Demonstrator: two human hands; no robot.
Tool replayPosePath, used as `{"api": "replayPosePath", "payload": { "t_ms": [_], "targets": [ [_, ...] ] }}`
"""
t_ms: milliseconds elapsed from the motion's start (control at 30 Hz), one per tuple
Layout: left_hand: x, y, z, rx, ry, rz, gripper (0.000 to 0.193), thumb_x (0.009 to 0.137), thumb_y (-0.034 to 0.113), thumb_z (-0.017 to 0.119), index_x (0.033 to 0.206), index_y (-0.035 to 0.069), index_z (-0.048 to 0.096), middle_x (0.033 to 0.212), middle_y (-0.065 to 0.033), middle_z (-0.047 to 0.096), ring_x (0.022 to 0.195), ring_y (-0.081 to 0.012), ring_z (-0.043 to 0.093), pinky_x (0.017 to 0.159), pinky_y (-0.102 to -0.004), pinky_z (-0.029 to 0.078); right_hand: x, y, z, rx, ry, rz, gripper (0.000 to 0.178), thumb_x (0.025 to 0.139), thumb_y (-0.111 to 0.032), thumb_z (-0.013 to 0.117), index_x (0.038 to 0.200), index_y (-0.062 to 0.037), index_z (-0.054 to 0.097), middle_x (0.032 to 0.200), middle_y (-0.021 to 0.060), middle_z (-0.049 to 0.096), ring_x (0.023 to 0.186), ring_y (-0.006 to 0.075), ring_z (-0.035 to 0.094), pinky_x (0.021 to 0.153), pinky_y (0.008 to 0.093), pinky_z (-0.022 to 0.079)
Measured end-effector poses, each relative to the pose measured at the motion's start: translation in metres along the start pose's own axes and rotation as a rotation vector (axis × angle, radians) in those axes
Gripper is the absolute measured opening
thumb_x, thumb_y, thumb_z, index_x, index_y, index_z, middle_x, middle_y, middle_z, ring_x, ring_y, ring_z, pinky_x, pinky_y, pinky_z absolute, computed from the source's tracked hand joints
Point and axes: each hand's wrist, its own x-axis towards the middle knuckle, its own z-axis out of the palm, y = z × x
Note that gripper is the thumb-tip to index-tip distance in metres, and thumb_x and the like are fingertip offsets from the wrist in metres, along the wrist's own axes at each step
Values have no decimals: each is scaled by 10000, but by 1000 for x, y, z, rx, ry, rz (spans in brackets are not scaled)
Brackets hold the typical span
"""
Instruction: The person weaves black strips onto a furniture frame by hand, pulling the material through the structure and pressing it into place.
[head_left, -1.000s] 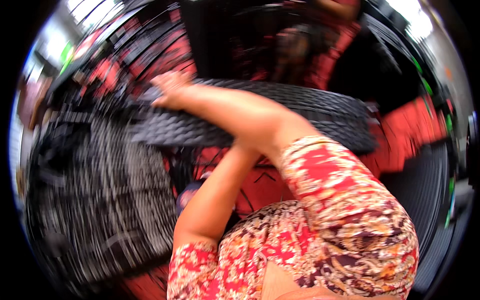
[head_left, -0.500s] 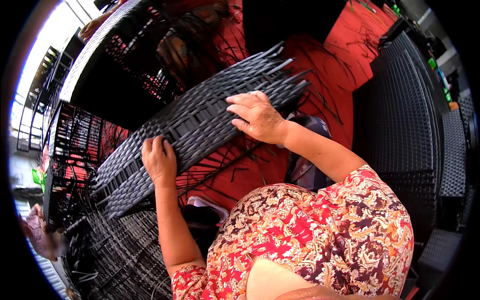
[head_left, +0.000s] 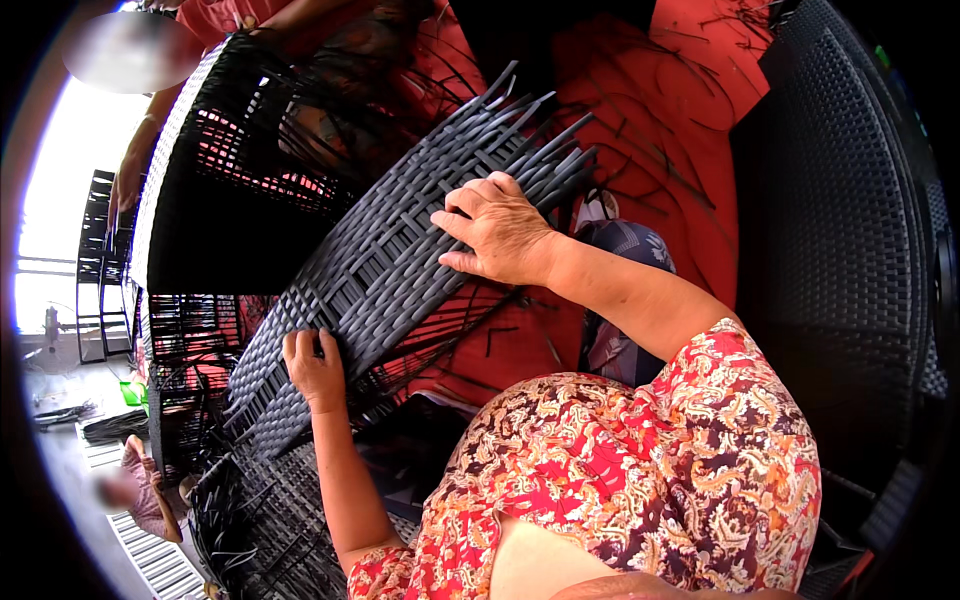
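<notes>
A long woven wicker panel (head_left: 375, 275) of dark grey plastic strips lies aslant before me, with loose strip ends fanning out at its far right. Near its lower left end my left hand (head_left: 316, 370) is closed on the panel, fingers bent onto the weave. Farther up, my right hand (head_left: 500, 235) grips the panel at its near side, with bent fingers pressed on the weave and the thumb toward the near edge. The underside of the panel and whatever supports it are hidden.
A large black wicker piece (head_left: 215, 240) stands at the left, with a co-worker's arm (head_left: 130, 165) beside it. Tall woven panels (head_left: 840, 200) stand at the right. Cut strips litter the red floor covering (head_left: 690, 140). Another person (head_left: 150, 495) is at the far lower left.
The panel has tilted more steeply, its left end moving down and right. Both hands keep to it; the right hand's fingers are more bent. My view has turned, bringing more of the co-worker in.
</notes>
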Motion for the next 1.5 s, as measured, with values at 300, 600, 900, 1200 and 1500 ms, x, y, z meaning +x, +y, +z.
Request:
{"api": "replayPosePath", "payload": {
  "t_ms": [300,600,900,1200,1500],
  "targets": [
    [3,-3,2,43,-19,33,137,823,119,579,769,-3,550,773,-132,518,683,-301,514,615,-385,416,-4,9,-5,30,94,23,427,762,-419,626,1038,-93,610,1149,81,505,1120,234,418,995,417,249],
    [7,5,3,44,-53,-25,97,806,88,574,764,6,544,788,-124,531,735,-302,519,646,-387,429,-18,37,-22,-61,113,105,461,770,-369,637,1085,-41,558,1175,119,495,1160,284,413,1015,422,263],
    [3,0,5,37,-17,-3,147,829,97,569,725,7,515,736,-112,494,649,-266,484,592,-368,388,-14,99,-77,316,553,317,86,801,-64,578,876,-56,620,891,74,622,812,240,593,728,352,462],
    [1,-1,10,29,5,42,149,830,114,572,732,9,529,743,-120,497,659,-277,484,599,-375,394,-43,146,-72,1003,687,716,251,864,-81,562,1114,-56,564,1083,11,563,957,82,516,835,209,416],
    [-8,-21,16,71,28,1,191,765,107,590,638,35,467,698,-146,484,714,-338,484,641,-429,394,-38,153,-47,1390,369,831,491,862,-328,599,1249,-63,452,1022,5,606,853,62,528,705,206,385]
  ]
}}
